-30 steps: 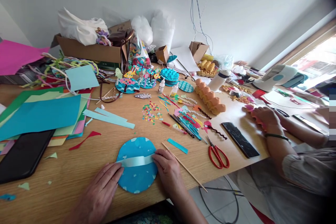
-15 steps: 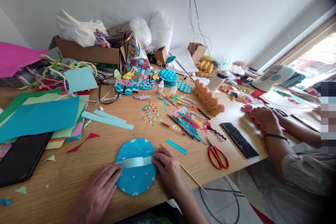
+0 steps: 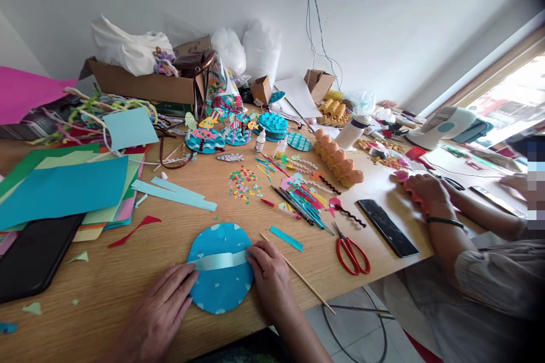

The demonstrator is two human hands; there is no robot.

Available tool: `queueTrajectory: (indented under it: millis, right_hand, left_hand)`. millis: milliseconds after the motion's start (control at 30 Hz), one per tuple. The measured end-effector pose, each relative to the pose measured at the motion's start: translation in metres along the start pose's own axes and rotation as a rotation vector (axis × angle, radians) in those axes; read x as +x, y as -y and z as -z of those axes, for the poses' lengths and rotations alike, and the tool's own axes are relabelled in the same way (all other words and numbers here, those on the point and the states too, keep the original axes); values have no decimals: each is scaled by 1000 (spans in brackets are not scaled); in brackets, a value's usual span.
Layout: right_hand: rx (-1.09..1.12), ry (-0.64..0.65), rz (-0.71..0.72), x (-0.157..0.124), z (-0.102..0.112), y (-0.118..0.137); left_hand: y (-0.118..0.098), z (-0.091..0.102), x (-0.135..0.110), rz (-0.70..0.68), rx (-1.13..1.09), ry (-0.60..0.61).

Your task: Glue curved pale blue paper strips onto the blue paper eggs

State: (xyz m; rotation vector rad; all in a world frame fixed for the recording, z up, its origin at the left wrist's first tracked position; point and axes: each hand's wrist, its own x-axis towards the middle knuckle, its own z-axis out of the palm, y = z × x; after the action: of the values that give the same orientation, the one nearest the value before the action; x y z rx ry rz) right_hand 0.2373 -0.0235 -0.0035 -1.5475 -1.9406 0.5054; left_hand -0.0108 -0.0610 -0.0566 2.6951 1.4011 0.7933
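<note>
A round blue paper disc [image 3: 221,295] with small pale paper bits around it lies flat at the front of the wooden table. Across its middle runs a light blue paper strip [image 3: 221,261], bowed slightly upward. My left hand [image 3: 164,303] has its fingers together on the strip's left end, at the disc's edge. At the other end, my right hand [image 3: 272,278] pinches the strip between thumb and fingers; the exact contact is partly hidden. Beside my right hand lies a thin wooden stick [image 3: 304,281], its lower end past the table edge. A short blue paper strip [image 3: 286,239] is close by.
Red-handled scissors [image 3: 353,255] and a black phone [image 3: 387,227] lie to the right. Coloured paper sheets [image 3: 63,187] are stacked left. Glue bottles [image 3: 259,140], pens [image 3: 293,204] and egg cartons [image 3: 338,161] stand or lie farther back. Another person's hand [image 3: 428,190] works at the right.
</note>
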Motion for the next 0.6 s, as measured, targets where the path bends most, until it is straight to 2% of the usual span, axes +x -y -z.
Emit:
queueTrajectory:
  millis: [167,267,400,600]
  right_hand:
    - [-23,16,-17,1,0,3]
    - [-13,48,-20,2,3,4]
    - [-11,104,-26,6,7,6]
    - [-16,226,-29,17,20,5]
  left_hand:
    - [-3,9,9,-30,-4,-32]
    - [-3,12,11,3,-45,-37]
    - [5,9,10,49,-100,-28]
    - [19,8,15,31,-120,2]
